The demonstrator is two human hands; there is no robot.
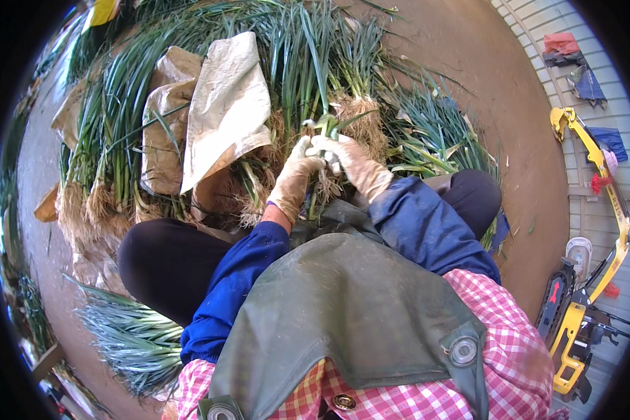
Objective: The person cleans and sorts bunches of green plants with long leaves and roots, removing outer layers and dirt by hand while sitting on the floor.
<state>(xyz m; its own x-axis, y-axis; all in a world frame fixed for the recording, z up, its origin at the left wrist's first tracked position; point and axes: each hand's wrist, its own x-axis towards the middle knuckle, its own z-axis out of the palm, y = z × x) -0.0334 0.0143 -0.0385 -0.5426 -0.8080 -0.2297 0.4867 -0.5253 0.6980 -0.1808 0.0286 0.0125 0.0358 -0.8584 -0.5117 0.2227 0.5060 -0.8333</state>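
My left hand and my right hand, both in soiled pale gloves, meet in front of my lap. Their fingers are closed round a green onion, whose leaves point away from me. Stringy roots hang just below the fingers; the gloves hide most of the stalk. Right beyond my hands lies a thick row of green onions with leaves pointing away. A root clump sits close to my right hand. Left of my hands, a pale woven sack lies over part of the row.
Stripped leaves lie in a heap at the right. Another bundle of green onions rests on the floor at the lower left. A yellow toy-like excavator stands by the ribbed wall at the far right. My knees flank the work spot.
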